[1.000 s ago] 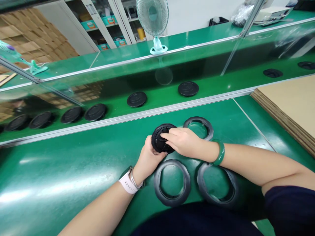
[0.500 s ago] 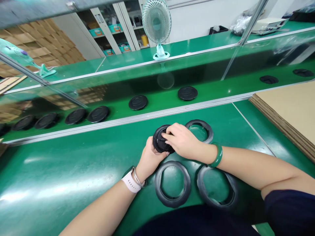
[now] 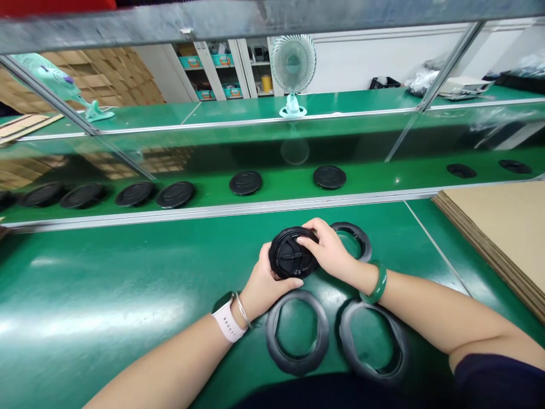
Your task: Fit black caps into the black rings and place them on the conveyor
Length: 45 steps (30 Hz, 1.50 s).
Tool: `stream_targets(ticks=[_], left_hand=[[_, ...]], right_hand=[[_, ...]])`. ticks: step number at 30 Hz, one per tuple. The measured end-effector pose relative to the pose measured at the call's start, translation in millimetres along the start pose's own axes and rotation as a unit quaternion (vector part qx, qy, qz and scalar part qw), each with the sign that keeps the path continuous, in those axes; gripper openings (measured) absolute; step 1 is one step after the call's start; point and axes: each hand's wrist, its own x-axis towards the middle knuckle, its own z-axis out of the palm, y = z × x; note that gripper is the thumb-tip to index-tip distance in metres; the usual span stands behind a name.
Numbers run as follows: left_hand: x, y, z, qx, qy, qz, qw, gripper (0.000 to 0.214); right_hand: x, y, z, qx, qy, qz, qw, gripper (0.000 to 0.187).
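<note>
Both hands hold a round black plastic disc (image 3: 293,257) above the green table, its ribbed face turned up. My left hand (image 3: 266,284) is closed around its lower left edge, with the thumb along the near rim. My right hand (image 3: 327,247) grips the upper right edge, the thumb lying over the face. Just below the hands lies a dark grey ring (image 3: 276,355) flat on the table. A second grey ring (image 3: 349,341) sits to its right, under my right forearm. A third ring (image 3: 364,236) is partly hidden behind my right hand.
Beyond a metal rail (image 3: 213,213) runs a green strip with several black discs (image 3: 246,182). Stacked cardboard sheets (image 3: 494,227) lie at the right. A mint fan (image 3: 293,65) stands on the far ledge, and a metal beam (image 3: 272,20) crosses overhead.
My right hand has shifted from the middle of the disc to its right edge, uncovering more of the face. The camera view has tilted up and levelled.
</note>
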Motion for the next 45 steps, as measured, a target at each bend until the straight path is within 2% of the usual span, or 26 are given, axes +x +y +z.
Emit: stream_targets(ticks=[3, 11, 14, 16, 18, 29, 32, 34, 36, 37, 38, 39, 40, 42, 44, 45], left_hand=[[0.4, 0.7, -1.1, 0.012, -0.003, 0.005, 1.0, 0.085], [0.8, 5.6, -1.5, 0.042, 0.012, 0.002, 0.999, 0.052], [1.6, 5.4, -3.9, 0.068, 0.038, -0.003, 0.997, 0.045], [2.8, 5.2, -5.8, 0.081, 0.053, -0.003, 0.995, 0.042], [4.0, 5.4, -7.0, 0.09, 0.06, -0.003, 0.994, 0.041], [2.8, 10.8, -2.4, 0.161, 0.088, 0.004, 0.983, 0.035], [3.4, 8.7, -2.4, 0.105, 0.074, 0.007, 0.992, 0.043], [4.6, 6.1, -2.9, 0.03, 0.037, 0.006, 0.999, 0.054], [6.2, 3.9, -3.9, 0.025, 0.0, 0.02, 0.999, 0.06], [6.9, 3.3, -4.6, 0.068, -0.012, 0.036, 0.997, 0.058], [7.4, 3.0, -5.3, 0.131, -0.024, 0.058, 0.989, 0.054], [7.8, 3.1, -6.0, 0.198, -0.039, 0.081, 0.976, 0.049], [7.9, 3.5, -6.7, 0.255, -0.059, 0.102, 0.96, 0.044], [7.9, 5.3, -7.9, 0.324, -0.105, 0.138, 0.93, 0.04], [8.7, 7.8, -8.4, 0.356, -0.143, 0.162, 0.909, 0.043], [10.1, 9.1, -8.0, 0.371, -0.156, 0.169, 0.9, 0.046]], right_hand=[[0.4, 0.6, 0.7, 0.014, -0.001, 0.02, 1.0, 0.014], [1.9, -0.8, 2.4, 0.004, -0.003, 0.063, 0.998, 0.013], [2.1, -4.3, -4.5, 0.026, -0.078, 0.074, 0.994, 0.016], [1.8, -6.2, -9.5, 0.059, -0.147, 0.076, 0.985, 0.031], [1.4, -7.4, -12.3, 0.069, -0.178, 0.078, 0.978, 0.044], [-7.6, -16.3, 2.4, 0.017, -0.1, 0.112, 0.989, 0.035], [3.6, -15.7, -3.5, 0.035, -0.113, 0.103, 0.988, 0.034], [23.2, -10.8, -21.2, 0.023, -0.076, 0.084, 0.993, 0.034], [47.8, 0.6, -53.6, -0.038, 0.051, 0.04, 0.997, 0.032], [59.5, 9.5, -74.2, -0.092, 0.137, 0.01, 0.986, 0.031], [69.5, 20.8, -96.3, -0.154, 0.222, -0.013, 0.963, 0.03], [77.2, 34.3, -118.6, -0.222, 0.272, -0.027, 0.936, 0.031], [82.3, 49.5, -139.6, -0.291, 0.279, -0.024, 0.915, 0.033], [86.5, 82.3, -172.9, -0.396, 0.223, 0.045, 0.89, 0.042], [86.8, 111.1, -189.6, -0.433, 0.157, 0.15, 0.875, 0.046], [87.0, 121.2, -191.2, -0.444, 0.146, 0.171, 0.867, 0.047]])
